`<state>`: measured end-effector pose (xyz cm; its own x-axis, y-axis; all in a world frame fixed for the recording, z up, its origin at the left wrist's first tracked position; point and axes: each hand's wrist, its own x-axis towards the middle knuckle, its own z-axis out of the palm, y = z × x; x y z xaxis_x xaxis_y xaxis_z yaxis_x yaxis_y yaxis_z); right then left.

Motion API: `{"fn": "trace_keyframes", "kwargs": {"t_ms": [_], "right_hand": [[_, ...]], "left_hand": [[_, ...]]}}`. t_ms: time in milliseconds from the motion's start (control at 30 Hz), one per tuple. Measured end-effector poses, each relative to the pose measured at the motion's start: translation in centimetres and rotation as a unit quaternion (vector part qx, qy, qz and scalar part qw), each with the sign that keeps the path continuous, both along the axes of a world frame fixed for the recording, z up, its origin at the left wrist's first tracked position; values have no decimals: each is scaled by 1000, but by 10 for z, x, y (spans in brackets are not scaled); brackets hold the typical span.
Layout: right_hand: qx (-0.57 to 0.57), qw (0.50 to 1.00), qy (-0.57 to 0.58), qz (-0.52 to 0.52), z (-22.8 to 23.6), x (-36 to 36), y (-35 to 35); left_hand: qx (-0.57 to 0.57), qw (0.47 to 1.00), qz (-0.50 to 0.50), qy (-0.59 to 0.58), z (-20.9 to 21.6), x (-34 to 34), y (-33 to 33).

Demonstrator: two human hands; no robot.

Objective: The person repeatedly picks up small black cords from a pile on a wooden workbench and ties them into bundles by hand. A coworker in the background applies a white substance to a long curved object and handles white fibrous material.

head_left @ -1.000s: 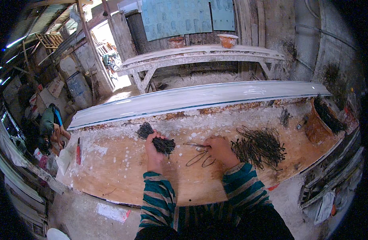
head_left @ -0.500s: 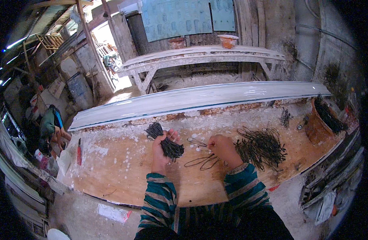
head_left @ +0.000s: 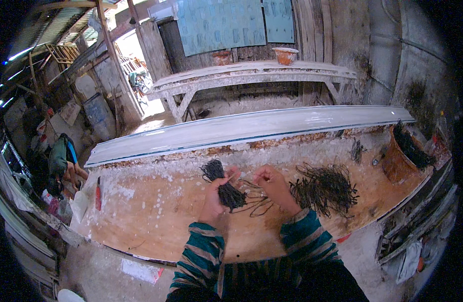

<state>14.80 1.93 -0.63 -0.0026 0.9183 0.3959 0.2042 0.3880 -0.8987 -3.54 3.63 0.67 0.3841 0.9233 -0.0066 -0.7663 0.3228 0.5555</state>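
My left hand (head_left: 215,200) is wrapped round a bundle of black cord loops (head_left: 231,195), its thumb across them and the loops sticking out at both ends. Just to its right, my right hand (head_left: 275,187) is raised over the board with thumb and forefinger pinched; whether a cord is between them I cannot make out. A few loose cord loops (head_left: 257,208) spread on the wood between the two hands. Right of my right hand lies a tangled pile of black cord loops (head_left: 326,191).
A small cord bunch (head_left: 357,150) lies near an orange pot (head_left: 398,163) holding dark strands. A red-handled tool (head_left: 98,195) rests at the left. Behind the wooden board (head_left: 141,216) runs a long white panel (head_left: 251,125). A person (head_left: 63,163) bends down at far left.
My left hand has moved right with the bundle, closer to the loose loops. My right hand has shifted slightly left and up, off the loops.
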Motion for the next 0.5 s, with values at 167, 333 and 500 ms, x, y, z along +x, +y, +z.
{"fn": "trace_keyframes", "kwargs": {"t_ms": [167,333,500], "right_hand": [[-44,985,93,137,-6,-22,-4],[-36,991,78,103,2,-28,-13],[-5,992,68,109,8,-27,-17]], "left_hand": [[29,994,-98,-35,-7,7,-5],[0,999,-51,-3,-22,4,3],[1,1000,-16,11,-14,7,-2]]}}
